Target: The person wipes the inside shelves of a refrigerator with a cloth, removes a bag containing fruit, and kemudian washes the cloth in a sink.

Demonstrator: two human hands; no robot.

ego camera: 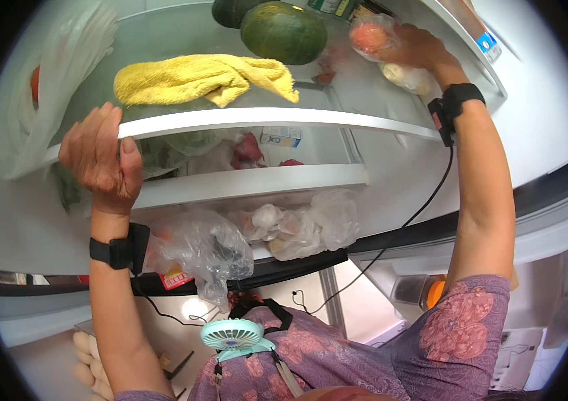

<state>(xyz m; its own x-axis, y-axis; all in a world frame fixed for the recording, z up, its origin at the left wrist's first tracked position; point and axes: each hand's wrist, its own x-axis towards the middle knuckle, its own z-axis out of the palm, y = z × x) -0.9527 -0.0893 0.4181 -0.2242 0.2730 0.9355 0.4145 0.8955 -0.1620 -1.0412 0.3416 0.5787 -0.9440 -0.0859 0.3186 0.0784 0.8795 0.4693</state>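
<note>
My left hand grips the white front edge of a glass refrigerator shelf, its thumb below and fingers over the top. Just behind that edge lies a crumpled yellow towel. At the shelf's right side my right hand, slightly blurred, holds a reddish round fruit in clear plastic; most of its fingers are hidden. Below that hand sits a pale item in a clear bag. A dark green melon rests further back, to the left of the fruit.
Beneath the shelf, a drawer holds red-skinned produce and a small carton. Plastic bags fill the level below. A white bag hangs at left. A black cable trails from my right wrist. A mint fan hangs at my chest.
</note>
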